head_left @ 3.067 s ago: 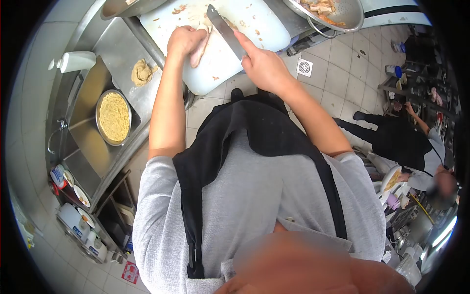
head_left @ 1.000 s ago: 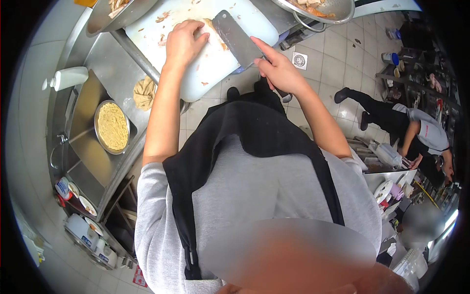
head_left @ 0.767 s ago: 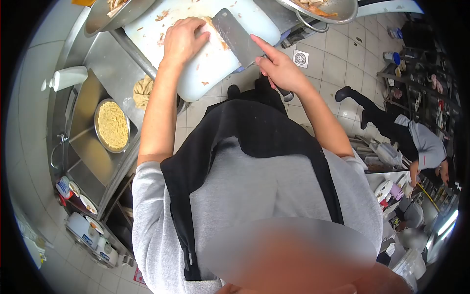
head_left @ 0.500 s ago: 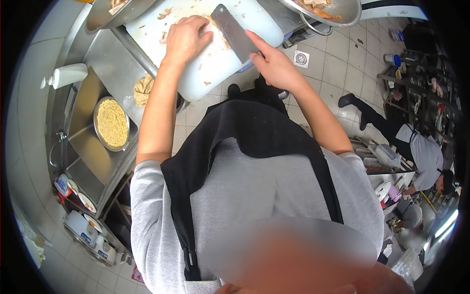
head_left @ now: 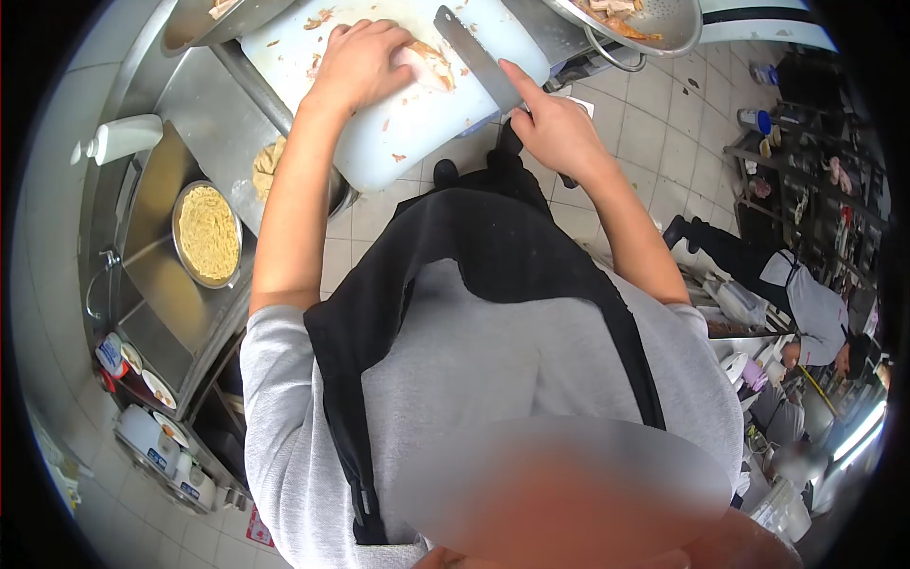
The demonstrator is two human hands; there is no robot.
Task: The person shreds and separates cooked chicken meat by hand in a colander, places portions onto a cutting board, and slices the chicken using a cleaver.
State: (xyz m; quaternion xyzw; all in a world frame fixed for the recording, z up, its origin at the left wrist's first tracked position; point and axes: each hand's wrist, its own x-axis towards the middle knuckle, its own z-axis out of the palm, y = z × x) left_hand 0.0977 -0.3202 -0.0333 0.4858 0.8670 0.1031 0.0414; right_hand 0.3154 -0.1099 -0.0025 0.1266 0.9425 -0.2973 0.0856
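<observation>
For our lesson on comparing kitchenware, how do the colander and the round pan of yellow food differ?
The colander has holes through its wall; the pan shows none. The colander holds loose orange and pale pieces, while the pan holds yellow food spread across it. Both look like round metal vessels.

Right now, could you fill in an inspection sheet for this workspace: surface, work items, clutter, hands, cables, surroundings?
Surface: white cutting board, littered with small scraps.
Work items: meat piece on the board; cleaver beside it, apart.
Clutter: tan cloth, white bottle, round pan of pale yellow food, colander.
Hands: right hand grips the cleaver; left hand covers one end of the meat, grip unclear.
Cables: nothing seen.
Surroundings: tiled floor; another person off to the right.
</observation>
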